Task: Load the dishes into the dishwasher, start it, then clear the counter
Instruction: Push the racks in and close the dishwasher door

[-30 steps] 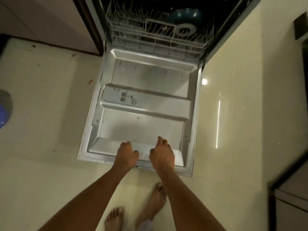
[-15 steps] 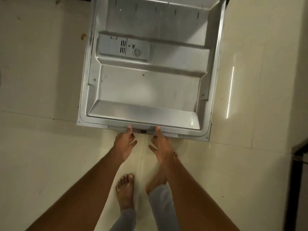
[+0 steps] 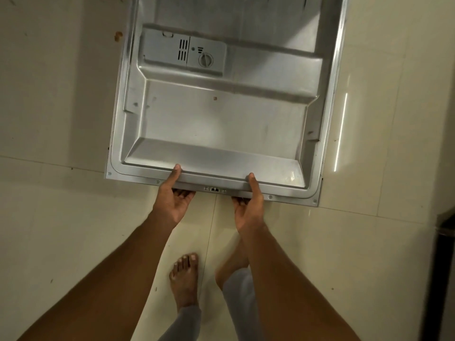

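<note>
While both hands (image 3: 172, 203) (image 3: 248, 205) grip door (image 3: 221, 119) edge | cream tiled floor (image 3: 49, 217) | fingers apparently curled beneath

The big metal dishwasher door (image 3: 221, 119) lies open and flat, filling the top middle of the view; it blocks the floor (image 3: 54, 217) under it; both hands hold its near edge, the left hand (image 3: 172, 200) and the right hand (image 3: 248, 205), thumbs on top, fingers under; the gap between them is free; bare floor lies open to the left and right of the door; a dark cabinet (image 3: 443, 267) stands at the far right; two bare feet (image 3: 184, 279) stand just below the door edge.
</note>
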### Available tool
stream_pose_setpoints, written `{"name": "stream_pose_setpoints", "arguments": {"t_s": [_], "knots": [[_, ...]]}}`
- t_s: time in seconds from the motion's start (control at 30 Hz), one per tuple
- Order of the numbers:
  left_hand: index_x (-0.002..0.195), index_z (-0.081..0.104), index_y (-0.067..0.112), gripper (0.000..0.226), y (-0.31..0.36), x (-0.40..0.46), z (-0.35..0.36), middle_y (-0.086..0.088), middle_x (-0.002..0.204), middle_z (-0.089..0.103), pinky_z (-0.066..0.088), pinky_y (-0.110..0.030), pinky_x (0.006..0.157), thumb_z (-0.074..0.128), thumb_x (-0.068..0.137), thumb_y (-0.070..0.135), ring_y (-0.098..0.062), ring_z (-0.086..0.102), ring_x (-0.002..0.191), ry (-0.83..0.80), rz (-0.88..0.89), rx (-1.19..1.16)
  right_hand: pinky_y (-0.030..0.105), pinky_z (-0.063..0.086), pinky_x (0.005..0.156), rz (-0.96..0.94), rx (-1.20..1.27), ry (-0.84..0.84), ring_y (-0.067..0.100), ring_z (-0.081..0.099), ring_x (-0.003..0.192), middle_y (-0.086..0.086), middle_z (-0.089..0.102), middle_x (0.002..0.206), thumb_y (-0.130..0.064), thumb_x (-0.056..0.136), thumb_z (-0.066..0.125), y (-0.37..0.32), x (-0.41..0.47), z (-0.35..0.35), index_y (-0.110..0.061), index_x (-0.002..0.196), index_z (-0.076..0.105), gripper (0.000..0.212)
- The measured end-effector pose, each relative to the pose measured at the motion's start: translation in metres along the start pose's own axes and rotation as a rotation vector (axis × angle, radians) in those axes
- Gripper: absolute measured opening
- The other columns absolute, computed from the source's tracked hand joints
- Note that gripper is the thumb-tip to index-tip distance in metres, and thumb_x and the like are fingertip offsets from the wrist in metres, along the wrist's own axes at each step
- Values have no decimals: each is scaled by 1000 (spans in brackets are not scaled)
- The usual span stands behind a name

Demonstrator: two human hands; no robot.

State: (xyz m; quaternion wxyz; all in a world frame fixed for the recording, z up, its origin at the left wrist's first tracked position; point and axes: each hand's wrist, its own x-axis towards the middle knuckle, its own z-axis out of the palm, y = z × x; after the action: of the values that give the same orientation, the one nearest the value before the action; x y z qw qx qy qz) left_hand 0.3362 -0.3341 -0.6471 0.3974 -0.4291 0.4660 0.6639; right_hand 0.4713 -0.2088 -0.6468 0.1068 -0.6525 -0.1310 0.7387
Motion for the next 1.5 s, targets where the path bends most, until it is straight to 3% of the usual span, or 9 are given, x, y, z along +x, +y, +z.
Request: {"name": "stream_pose_setpoints", "arguments": {"t_s": [0.23, 0.5, 0.73, 0.83, 0.97, 1.1, 1.37, 1.43, 1.5], "knots": [[118, 66, 14, 41, 23, -75, 21, -16, 126, 65, 50, -46, 104, 80, 84, 31, -31, 63, 118, 31, 21, 103, 45, 46, 115, -37, 26, 111, 25, 62, 125, 7, 64, 136, -53, 71, 91, -20, -68, 8, -13, 137, 59, 83], [119, 66, 9, 72, 62, -195, 65, -13, 117, 70, 57, -37, 95, 90, 64, 50, -27, 68, 107, 107, 122, 254, 37, 59, 98, -131, 12, 141, 23, 72, 107, 6, 75, 101, -44, 79, 86, -78, -199, 37, -9, 94, 70, 42], [117, 63, 2, 78, 99, -292, 119, -13, 115, 70, 57, -37, 95, 91, 62, 48, -28, 70, 103, 112, 269, 308, 39, 65, 84, -254, 74, 89, 30, 76, 103, 16, 74, 116, -31, 81, 88, -136, -286, 62, 1, 120, 63, 56], [130, 52, 3, 86, 106, -337, 135, -13, 124, 62, 52, -37, 93, 87, 69, 52, -35, 61, 119, 213, 552, 730, 40, 65, 80, -298, 84, 86, 30, 77, 97, 17, 74, 116, -30, 84, 86, -163, -314, 78, -1, 119, 62, 51], [160, 16, 20, 102, 126, -378, 146, -7, 165, 16, 28, -41, 118, 79, 83, 38, -29, 16, 152, 148, 1299, 1430, 44, 65, 82, -359, 91, 48, 27, 78, 93, 16, 73, 118, -31, 83, 86, -193, -340, 98, -1, 126, 59, 59], [161, 12, 20, 102, 159, -372, 164, -8, 169, 9, 11, -53, 125, 76, 85, 40, -29, 0, 156, 36, 1518, 2009, 40, 66, 77, -382, 91, 78, 27, 79, 89, 16, 72, 112, -32, 80, 89, -219, -359, 117, -1, 122, 57, 62], [156, 29, 7, 90, 208, -360, 220, -13, 164, 27, 19, -51, 124, 77, 81, 4, -27, 20, 153, 2, 1758, 2051, 42, 66, 76, -483, 15, -68, 31, 78, 89, 25, 72, 108, -37, 85, 83, -272, -378, 142, -3, 121, 59, 55], [157, 28, 6, 91, 216, -365, 234, -13, 164, 27, 18, -53, 124, 75, 79, 0, -28, 18, 154, -11, 1781, 2019, 43, 66, 68, -577, -267, -27, 27, 76, 72, 20, 74, 88, -51, 89, 76, -284, -388, 138, -9, 109, 64, 48], [157, 27, 4, 96, 224, -369, 248, -14, 163, 27, 18, -54, 124, 74, 74, -4, -29, 18, 154, -1, 1792, 2000, 45, 63, 63, -1011, -746, 169, 18, 69, 60, 3, 69, 70, -60, 92, 67, -296, -390, 131, -16, 86, 65, 44]]}}
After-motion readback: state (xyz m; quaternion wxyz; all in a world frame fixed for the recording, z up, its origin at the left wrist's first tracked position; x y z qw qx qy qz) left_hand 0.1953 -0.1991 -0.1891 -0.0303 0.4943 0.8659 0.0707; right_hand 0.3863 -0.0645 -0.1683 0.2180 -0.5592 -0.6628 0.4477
